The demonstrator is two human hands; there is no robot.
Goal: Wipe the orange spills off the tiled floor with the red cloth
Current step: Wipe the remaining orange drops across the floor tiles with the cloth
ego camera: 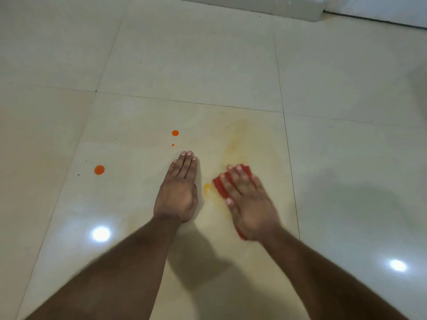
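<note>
A person's right hand (250, 204) presses flat on a folded red cloth (222, 189) against a glossy, cream tiled floor (346, 93), fingers straight and slightly spread, the picture blurred there. The left hand (179, 194) lies palm-down just beside it on the same tile, fingers straight and held together, holding nothing. A pale yellow smear (235, 137) streaks the tile beyond the cloth, with a brighter yellow dab (207, 188) at the cloth's left edge. Three round orange drops sit toward the tile's left side: a large one (99, 170), a medium one (175, 133) and a tiny one (173, 145). Thin dark grout lines (280, 72) divide the square tiles. No writing shows.
</note>
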